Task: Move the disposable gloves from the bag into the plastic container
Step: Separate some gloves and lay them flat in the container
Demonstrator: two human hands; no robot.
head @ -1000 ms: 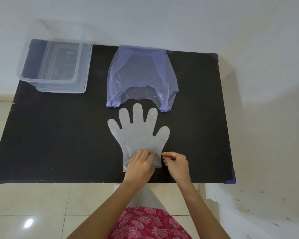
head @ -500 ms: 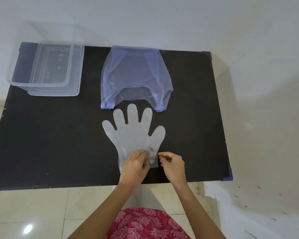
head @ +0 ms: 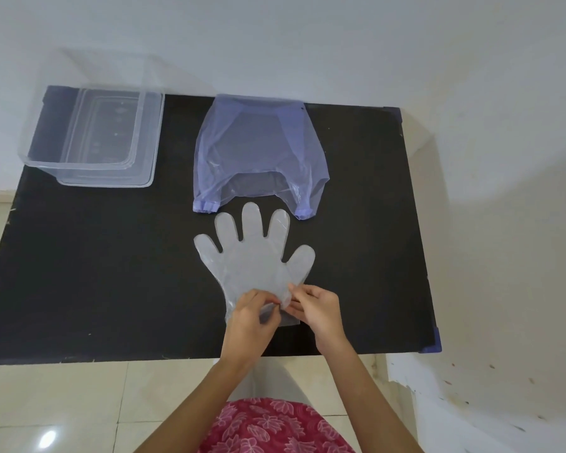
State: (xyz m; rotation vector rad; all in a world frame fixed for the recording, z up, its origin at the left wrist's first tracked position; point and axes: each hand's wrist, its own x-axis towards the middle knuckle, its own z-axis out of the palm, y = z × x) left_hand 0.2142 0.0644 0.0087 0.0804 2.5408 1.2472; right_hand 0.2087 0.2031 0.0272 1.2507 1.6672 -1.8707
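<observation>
head view has the disposable gloves (head: 254, 259) lying flat on the black worktop (head: 95, 273), fingers pointing away from you, cuff end toward you, just below the handles of the purple bag (head: 258, 148). so they're out of the bag already but nowhere near done.

what's changed in the last second: your right hand (head: 321, 310) was sitting off the cuff's right edge with its fingertips pinched on nothing much, and now it's slid in and met your left hand (head: 250, 317) right at the cuff. both hands are now narrow, fingertips pinched on the thin film at the cuff's right side, and that edge looks a bit crumpled and lifted between them. the rest of the gloves hasn't budged.

my read is you're either peeling layers apart or just getting a proper hold, can't tell which, and can't tell how many gloves are in that stack either.

the plastic container (head: 92, 138) is well away at the far left corner, looks empty, so the carry over there is still ahead of you. that film's slippery and clingy, so pinch firm.
</observation>
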